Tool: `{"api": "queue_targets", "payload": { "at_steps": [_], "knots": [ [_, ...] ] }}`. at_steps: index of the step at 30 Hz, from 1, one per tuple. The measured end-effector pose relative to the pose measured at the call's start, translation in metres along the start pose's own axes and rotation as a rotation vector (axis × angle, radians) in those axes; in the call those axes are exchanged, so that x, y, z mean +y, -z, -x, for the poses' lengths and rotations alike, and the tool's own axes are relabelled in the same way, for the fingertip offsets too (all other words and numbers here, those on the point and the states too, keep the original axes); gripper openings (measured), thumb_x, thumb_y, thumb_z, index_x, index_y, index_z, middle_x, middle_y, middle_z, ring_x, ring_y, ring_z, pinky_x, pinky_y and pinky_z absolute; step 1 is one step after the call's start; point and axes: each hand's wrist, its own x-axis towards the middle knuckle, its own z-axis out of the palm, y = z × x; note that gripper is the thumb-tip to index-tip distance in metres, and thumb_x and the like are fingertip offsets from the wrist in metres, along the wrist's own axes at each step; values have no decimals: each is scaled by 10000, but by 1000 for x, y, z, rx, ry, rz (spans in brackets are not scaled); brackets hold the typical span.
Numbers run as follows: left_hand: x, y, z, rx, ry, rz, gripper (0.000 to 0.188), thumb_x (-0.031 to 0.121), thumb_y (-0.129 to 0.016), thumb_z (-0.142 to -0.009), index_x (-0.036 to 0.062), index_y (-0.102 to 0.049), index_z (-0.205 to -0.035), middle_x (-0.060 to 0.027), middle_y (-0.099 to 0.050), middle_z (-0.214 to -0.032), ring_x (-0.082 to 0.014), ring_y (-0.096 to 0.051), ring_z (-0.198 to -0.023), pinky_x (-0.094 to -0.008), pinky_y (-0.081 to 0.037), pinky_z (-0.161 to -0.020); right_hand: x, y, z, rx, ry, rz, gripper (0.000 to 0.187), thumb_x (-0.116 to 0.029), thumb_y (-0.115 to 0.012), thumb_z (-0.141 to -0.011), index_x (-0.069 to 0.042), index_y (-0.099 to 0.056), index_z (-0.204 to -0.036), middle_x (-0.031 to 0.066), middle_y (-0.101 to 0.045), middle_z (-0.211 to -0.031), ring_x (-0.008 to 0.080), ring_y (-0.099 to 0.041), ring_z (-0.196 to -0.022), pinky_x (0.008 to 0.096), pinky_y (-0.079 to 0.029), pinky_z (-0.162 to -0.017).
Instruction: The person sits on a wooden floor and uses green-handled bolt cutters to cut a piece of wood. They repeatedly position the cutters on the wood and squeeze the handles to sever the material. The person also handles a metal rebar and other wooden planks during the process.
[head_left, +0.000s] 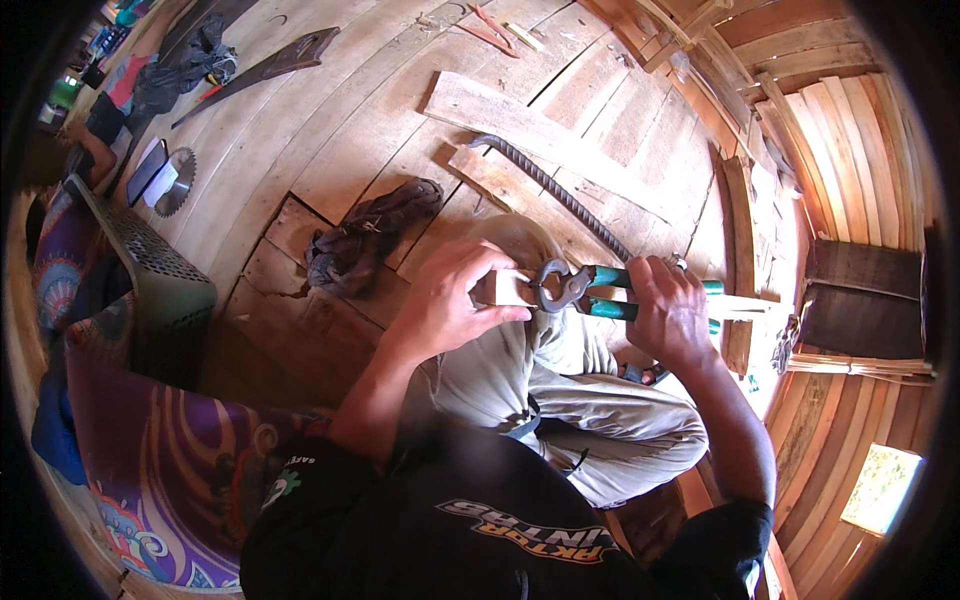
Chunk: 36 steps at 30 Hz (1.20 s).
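My left hand (440, 305) grips a small pale wooden block (513, 288) between thumb and fingers, above my bent knee. My right hand (668, 312) is closed around the green handles of a pair of pincers (566, 287). The rounded jaws of the pincers meet the end of the block facing my right hand. Whether a nail sits between the jaws cannot be made out. The handles reach out past the right side of my right hand.
Beyond my hands lie a ribbed steel bar (550, 185) with a bent end and a long plank (540, 137). A crumpled dark cloth (372, 235) is on the floorboards. Leftward are a handsaw (275, 65), a circular saw blade (177, 183), a perforated plastic crate (172, 300) and another person (105, 125).
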Motion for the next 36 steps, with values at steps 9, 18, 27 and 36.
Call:
{"api": "queue_targets", "payload": {
  "at_steps": [9,18,27,36],
  "knots": [
    [-1,-3,-1,21,0,16,471,271,-883,-649,65,-625,-984,-107,-643,-953,-327,-617,-949,-401,-485,-822,-38,97,-51,2,310,593,181,-187,-610,-812,-115,-587,-976,38,-558,-942,184,-586,-947,368,-390,-905],
    [0,-2,0,43,17,41,444,235,-906,-636,61,-645,-950,-101,-646,-980,-281,-631,-954,-383,-495,-846,-64,129,-74,-377,239,616,222,-125,-592,-817,-46,-583,-1025,88,-571,-952,224,-613,-912,451,-375,-1027],
    [-2,-5,0,37,-25,21,464,255,-913,-627,71,-656,-967,-97,-656,-982,-279,-636,-945,-385,-504,-828,-46,136,-79,-601,186,386,311,-158,-704,-716,-23,-578,-967,98,-589,-888,249,-626,-857,401,-416,-940],
    [-5,-6,1,37,-55,6,455,273,-903,-641,78,-659,-973,-85,-661,-978,-280,-633,-943,-379,-500,-836,-27,110,-48,-370,229,393,276,-72,-668,-682,-41,-540,-925,97,-587,-860,257,-630,-814,396,-461,-790]
  ]
}}
